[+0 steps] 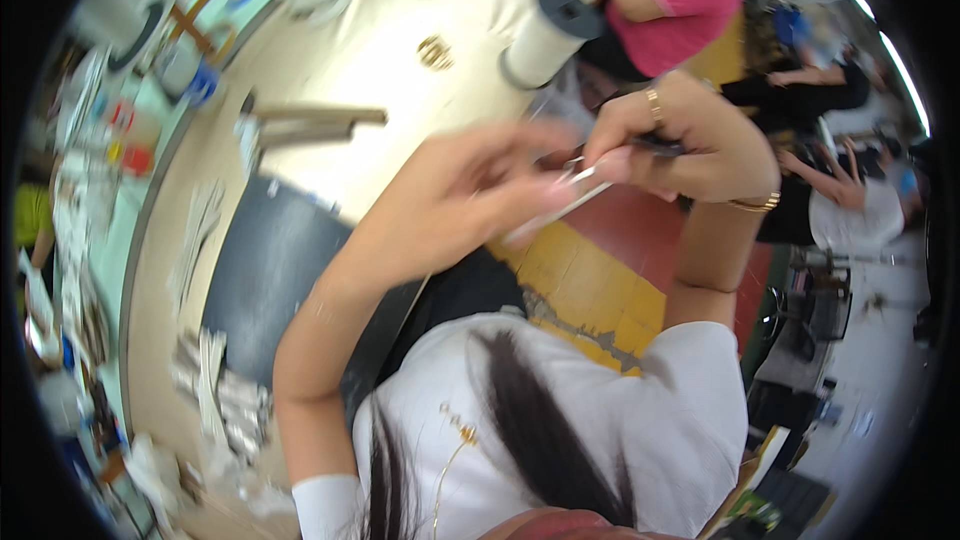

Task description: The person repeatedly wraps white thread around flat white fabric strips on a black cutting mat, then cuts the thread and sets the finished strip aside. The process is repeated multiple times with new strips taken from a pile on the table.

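Containers (135,130) crowd a pale green ledge (130,210), well left of the grey board (270,260) that lies on my desk (150,325). Thin pale strips (198,240) lie just beside the board's left edge, and a bundle of whitish strips (235,400) rests by its near left corner. Past the board's far edge lies a long brownish piece (320,115); I can't make out what it is. Farther off, up and right of the board, sits a small gold-coloured heap (435,52). My left hand (440,190), raised just right of the board, is blurred; its thumb touches a slim white strip (560,208), but I can't tell whether those fingers grip it. That strip slants between my hands, right of the board. A big white spool (545,45) stands far to the board's upper right. My right hand (690,150), well right of the board, has thumb and fingers closed in a pinch on the strip's upper end. Farthest right of the board are a person in a pink shirt (690,5) and another in a white shirt (850,215).
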{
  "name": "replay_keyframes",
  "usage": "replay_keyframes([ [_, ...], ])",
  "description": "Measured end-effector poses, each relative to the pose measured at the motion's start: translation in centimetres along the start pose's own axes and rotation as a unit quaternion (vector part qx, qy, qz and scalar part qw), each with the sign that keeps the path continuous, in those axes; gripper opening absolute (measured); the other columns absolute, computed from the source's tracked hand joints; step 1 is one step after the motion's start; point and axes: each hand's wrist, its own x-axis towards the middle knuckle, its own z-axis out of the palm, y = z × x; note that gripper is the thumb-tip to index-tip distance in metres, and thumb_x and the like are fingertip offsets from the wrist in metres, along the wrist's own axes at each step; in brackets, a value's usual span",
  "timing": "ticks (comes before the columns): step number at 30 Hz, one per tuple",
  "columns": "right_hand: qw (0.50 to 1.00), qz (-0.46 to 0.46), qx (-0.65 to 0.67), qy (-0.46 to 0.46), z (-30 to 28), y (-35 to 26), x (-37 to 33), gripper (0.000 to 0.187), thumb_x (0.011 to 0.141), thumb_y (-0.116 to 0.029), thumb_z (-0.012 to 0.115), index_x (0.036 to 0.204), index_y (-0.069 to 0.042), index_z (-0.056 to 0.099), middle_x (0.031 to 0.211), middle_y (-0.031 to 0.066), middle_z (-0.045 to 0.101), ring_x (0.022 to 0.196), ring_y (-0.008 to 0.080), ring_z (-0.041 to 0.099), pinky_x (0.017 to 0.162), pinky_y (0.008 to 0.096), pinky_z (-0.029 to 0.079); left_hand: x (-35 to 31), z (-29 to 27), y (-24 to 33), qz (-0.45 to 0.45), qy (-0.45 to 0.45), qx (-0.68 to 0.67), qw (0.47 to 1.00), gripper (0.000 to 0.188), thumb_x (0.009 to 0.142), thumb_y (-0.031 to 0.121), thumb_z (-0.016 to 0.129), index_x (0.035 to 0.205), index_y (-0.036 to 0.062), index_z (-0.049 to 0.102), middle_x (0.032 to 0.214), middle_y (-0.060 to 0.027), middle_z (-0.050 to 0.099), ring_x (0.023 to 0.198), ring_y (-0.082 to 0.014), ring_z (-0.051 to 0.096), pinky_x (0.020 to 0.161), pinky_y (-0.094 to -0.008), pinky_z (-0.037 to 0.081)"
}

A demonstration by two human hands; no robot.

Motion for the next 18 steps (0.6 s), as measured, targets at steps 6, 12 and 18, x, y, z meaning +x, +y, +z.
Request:
replay_keyframes([
  [6,0.992,-0.104,0.046,0.05,-3.4,5.9,-7.5,0.019,0.098,-0.015,0.067,0.089,0.002,0.07,0.073,0.0055,0.068,0.064,0.0109,0.061,0.059,0.0264,0.047,-6.0,-4.4,-0.3,-0.184,0.015,0.127,0.974,0.02,0.095,0.018,0.073,0.09,-0.0018,0.076,0.059,-0.0016,0.061,0.048,-0.0057,0.051,0.044,-0.0227,0.036],
  [12,0.979,-0.05,0.052,0.189,-2.8,10.6,-17.7,0.029,0.096,-0.025,0.071,0.082,0.0,0.071,0.069,0.0071,0.069,0.053,0.012,0.06,0.05,0.0276,0.045,-11.4,-6.9,-1.5,-0.195,0.082,0.078,0.974,0.017,0.093,0.012,0.073,0.093,-0.0052,0.076,0.064,-0.0052,0.064,0.05,-0.0094,0.056,0.047,-0.0229,0.042],
  [18,0.964,-0.083,0.035,0.252,-3.5,12.9,-20.2,0.029,0.096,-0.026,0.071,0.084,0.0,0.069,0.069,0.0039,0.068,0.05,0.0097,0.051,0.05,0.0267,0.04,-13.3,-7.1,-2.9,-0.262,0.076,0.109,0.956,0.016,0.093,0.011,0.073,0.093,-0.0049,0.076,0.068,-0.0066,0.066,0.055,-0.0108,0.062,0.049,-0.0219,0.044],
])
